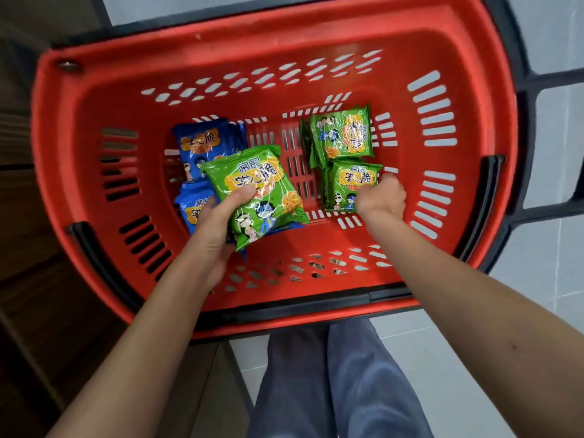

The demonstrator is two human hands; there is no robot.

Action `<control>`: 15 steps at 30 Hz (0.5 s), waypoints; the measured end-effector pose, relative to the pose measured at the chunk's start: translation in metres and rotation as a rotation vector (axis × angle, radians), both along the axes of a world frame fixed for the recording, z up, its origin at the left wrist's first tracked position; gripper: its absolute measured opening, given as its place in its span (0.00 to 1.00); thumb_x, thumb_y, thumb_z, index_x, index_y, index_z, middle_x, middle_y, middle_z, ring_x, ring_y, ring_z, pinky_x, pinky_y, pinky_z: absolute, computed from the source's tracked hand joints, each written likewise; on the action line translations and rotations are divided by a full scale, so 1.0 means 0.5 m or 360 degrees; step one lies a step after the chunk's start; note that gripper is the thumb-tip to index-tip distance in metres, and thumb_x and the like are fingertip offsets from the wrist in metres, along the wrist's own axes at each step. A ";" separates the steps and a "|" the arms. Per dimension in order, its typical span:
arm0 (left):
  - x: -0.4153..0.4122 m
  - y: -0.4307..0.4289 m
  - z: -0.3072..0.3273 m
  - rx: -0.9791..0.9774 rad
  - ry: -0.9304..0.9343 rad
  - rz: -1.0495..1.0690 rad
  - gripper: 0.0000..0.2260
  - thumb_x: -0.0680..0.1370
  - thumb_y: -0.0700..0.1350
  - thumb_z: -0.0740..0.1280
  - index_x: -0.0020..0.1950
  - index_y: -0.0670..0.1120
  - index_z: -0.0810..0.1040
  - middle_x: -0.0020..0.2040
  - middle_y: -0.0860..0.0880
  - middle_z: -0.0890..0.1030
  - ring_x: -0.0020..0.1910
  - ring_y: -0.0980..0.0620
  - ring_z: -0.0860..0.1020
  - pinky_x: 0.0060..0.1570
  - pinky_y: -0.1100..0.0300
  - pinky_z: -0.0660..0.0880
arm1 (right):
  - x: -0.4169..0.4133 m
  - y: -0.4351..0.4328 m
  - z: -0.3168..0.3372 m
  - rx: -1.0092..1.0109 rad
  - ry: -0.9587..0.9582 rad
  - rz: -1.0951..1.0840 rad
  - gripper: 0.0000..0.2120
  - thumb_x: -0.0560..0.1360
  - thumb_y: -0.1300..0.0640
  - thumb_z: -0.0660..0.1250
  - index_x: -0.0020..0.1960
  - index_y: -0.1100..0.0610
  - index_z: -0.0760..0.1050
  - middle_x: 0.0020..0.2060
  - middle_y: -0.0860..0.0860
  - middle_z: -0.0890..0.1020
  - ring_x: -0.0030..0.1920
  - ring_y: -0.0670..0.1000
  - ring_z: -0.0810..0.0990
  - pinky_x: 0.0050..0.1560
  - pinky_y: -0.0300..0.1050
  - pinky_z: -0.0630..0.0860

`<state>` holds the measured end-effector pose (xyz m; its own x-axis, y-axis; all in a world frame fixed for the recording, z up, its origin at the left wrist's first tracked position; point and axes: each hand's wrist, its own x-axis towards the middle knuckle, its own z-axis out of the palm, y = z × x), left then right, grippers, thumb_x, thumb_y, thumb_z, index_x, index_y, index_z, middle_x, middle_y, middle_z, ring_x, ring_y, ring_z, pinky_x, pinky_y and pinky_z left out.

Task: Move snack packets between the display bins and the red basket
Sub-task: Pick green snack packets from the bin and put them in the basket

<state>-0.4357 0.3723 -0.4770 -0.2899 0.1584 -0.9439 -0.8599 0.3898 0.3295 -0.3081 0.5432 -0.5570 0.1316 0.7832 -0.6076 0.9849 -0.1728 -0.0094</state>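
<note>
Left hand [218, 226], right hand [380, 197], seemingly gripping packets [252, 191]

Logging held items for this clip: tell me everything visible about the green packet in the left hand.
The green packet is a glossy, puffy, foil-like pouch with crimped ends, a yellow label with characters, cartoon figures and a snack picture. It looks sealed and is held tilted inside the red basket. The left hand grips its lower left, thumb on the front. It overlaps the blue packets; a blue edge shows beneath it.

Left hand [218, 226] gripping green packet [252, 184], red basket [316, 49] (slotted)
</note>
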 end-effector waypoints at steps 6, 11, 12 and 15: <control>-0.002 0.018 0.011 -0.0013 0.0008 -0.0187 0.37 0.57 0.53 0.78 0.64 0.46 0.74 0.51 0.50 0.84 0.47 0.52 0.83 0.46 0.58 0.78 | -0.040 -0.058 0.112 -0.0477 0.1095 -0.0253 0.09 0.78 0.52 0.61 0.53 0.54 0.77 0.53 0.52 0.81 0.55 0.50 0.77 0.56 0.43 0.71; 0.004 0.034 0.027 0.0017 0.0080 -0.0401 0.45 0.53 0.58 0.79 0.68 0.49 0.70 0.55 0.50 0.83 0.48 0.54 0.83 0.50 0.56 0.78 | -0.044 -0.092 0.180 -0.1021 0.1450 -0.0401 0.08 0.72 0.46 0.67 0.47 0.48 0.78 0.49 0.45 0.83 0.51 0.39 0.79 0.52 0.33 0.72; 0.004 0.032 0.028 0.0004 0.0091 -0.0444 0.48 0.54 0.60 0.79 0.71 0.49 0.67 0.60 0.49 0.81 0.53 0.52 0.81 0.57 0.52 0.76 | -0.042 -0.089 0.185 -0.1026 0.1427 -0.0408 0.09 0.71 0.48 0.69 0.48 0.50 0.78 0.51 0.50 0.82 0.54 0.45 0.79 0.55 0.39 0.73; 0.007 0.024 0.034 -0.0037 0.0177 -0.0558 0.58 0.48 0.72 0.72 0.74 0.51 0.62 0.67 0.49 0.75 0.62 0.49 0.77 0.66 0.46 0.70 | -0.042 -0.070 0.190 -0.1101 0.1342 -0.0365 0.16 0.71 0.50 0.70 0.56 0.55 0.77 0.55 0.53 0.80 0.58 0.49 0.77 0.54 0.42 0.70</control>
